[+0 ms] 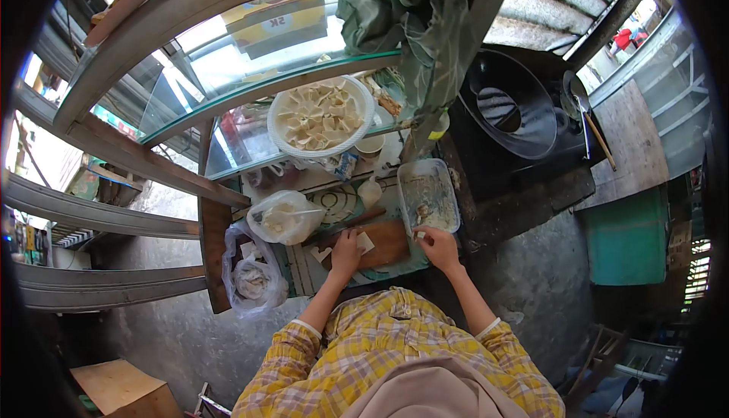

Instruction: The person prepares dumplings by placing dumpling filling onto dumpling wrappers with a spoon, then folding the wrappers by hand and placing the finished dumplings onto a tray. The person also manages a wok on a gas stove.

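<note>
My left hand (347, 251) rests over a wooden cutting board (391, 245), fingers stretched toward its far side. Pale, flat dough wrappers (366, 242) show on both sides of that hand, partly hidden beneath it. At the near edge of a clear plastic container (405, 179), my right hand (439, 248) has its fingers pinched together; what they hold is too small to make out. Inside the container, pasty filling (424, 210) is smeared over the bottom, with a small lump near my fingers.
A white plastic basket (277, 141) of folded dumplings stands on the glass shelf beyond. Left of the board are a plastic bag (285, 218) with pale contents and another bag (254, 277). A black wok (524, 133) sits on the right, beside long-handled utensils (591, 126).
</note>
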Demonstrator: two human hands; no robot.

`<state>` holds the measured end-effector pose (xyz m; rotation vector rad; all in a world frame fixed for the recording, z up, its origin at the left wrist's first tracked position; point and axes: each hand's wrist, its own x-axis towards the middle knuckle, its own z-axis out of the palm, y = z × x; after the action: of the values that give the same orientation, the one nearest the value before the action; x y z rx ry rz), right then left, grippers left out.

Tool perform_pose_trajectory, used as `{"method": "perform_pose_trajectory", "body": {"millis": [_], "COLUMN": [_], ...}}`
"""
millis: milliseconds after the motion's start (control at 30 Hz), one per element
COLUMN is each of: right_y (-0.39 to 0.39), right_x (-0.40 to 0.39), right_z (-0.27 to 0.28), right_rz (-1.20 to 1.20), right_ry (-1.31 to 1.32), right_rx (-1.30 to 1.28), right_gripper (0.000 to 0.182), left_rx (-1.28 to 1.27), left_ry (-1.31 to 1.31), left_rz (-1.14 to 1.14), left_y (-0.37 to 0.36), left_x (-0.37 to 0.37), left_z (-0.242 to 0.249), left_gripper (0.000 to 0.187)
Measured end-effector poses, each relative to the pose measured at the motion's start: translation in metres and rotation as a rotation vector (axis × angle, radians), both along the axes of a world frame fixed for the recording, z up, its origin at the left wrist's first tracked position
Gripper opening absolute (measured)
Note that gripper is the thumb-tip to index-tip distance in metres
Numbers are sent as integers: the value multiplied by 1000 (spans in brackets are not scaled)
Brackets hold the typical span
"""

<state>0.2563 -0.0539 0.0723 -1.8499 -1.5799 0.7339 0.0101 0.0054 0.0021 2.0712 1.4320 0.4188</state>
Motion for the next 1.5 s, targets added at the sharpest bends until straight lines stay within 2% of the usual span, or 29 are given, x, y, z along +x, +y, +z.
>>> {"method": "perform_pose_trajectory", "body": {"millis": [167, 267, 300, 400, 600, 700, 767, 867, 967, 1100, 1300, 1500], "right_y": [3, 10, 11, 15, 11, 5, 3, 5, 8, 12, 17, 24], "right_x": [5, 14, 23, 43, 59, 59, 57, 55, 54, 49, 49, 49], "right_z": [-16, -10, -8, -3, 25, 33, 36, 34, 27, 20, 13, 11], "right_rz": [-226, -351, -321, -301, -47, 52, 84, 125, 152, 136, 122, 107], "right_ry": [352, 409, 279, 128, -193, -240, -247, -265, -263, -180, -97, 10], "right_rx": [48, 210, 219, 193, 363, 325, 334, 330, 315, 265, 274, 156], "right_gripper": [14, 17, 22, 22, 15, 11, 10, 9, 9, 11, 15, 21], "left_rx": [-109, -142, -121, -59, -61, -87, -91, 60, 220, 140, 129, 157], "left_ry": [-20, 72, 73, 75, 34, 30, 10, -53, -315, -225, -208, -141], "left_rz": [27, 33, 40, 39, 47, 69, 30, -196, -383, -551, -550, -557], "left_y": [12, 14, 14, 10, 4, 2, -1, -8, -24, -42, -47, -46], "left_x": [0, -1, -1, 0, 5, 11, 17, 39, 67, 86, 87, 88], "left_z": [-13, -13, -12, -9, -17, -13, -5, 44, 57, 53, 38, 34], "left_gripper": [39, 30, 28, 24, 17, 14, 13, 12, 11, 10, 9, 9]}}
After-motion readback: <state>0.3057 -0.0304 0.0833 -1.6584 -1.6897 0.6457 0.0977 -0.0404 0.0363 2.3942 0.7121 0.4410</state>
